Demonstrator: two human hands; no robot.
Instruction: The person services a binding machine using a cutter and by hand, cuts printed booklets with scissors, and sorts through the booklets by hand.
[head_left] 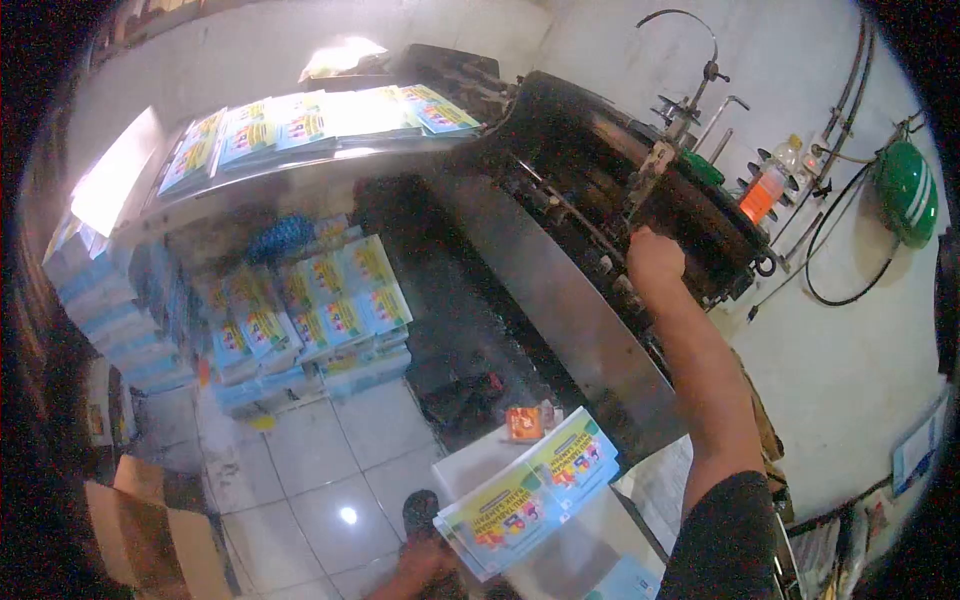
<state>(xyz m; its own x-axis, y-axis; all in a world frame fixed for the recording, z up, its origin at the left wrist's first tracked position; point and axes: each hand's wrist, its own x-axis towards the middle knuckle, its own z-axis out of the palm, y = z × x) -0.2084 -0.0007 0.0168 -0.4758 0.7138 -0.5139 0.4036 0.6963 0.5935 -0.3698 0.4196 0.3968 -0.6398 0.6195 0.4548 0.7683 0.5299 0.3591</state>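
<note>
Yellow-and-blue booklet covers (525,495): a thin overlapping pile, two designs side by side, lying aslant across the worktop (475,462), past its left edge.
Left hand (428,572): blurred, near the pile's lower left corner; I cannot tell whether its fingers pinch the paper or are spread.
Right hand (657,262): fingers curled in, at the arm of the dark machine (560,310); what they pinch, if anything, is hidden.
Handling: probably light and bendy, slick if the sheen is a coating, easily creased at corners; loose sheets may slide apart.
Hold: best by both short ends, thumbs on top, or squared along a long edge.
Far edge of worktop: a small orange packet (524,424).
Metal table (345,158): more printed stacks (270,128) along its top.
Tiled floor (345,475): bundled stacks (340,300) below that table; a cardboard box (150,530) nearer.
Pale wall (850,360): green lampshade (905,193) and cables; an orange-labelled bottle (768,188) stands by the machine.
</note>
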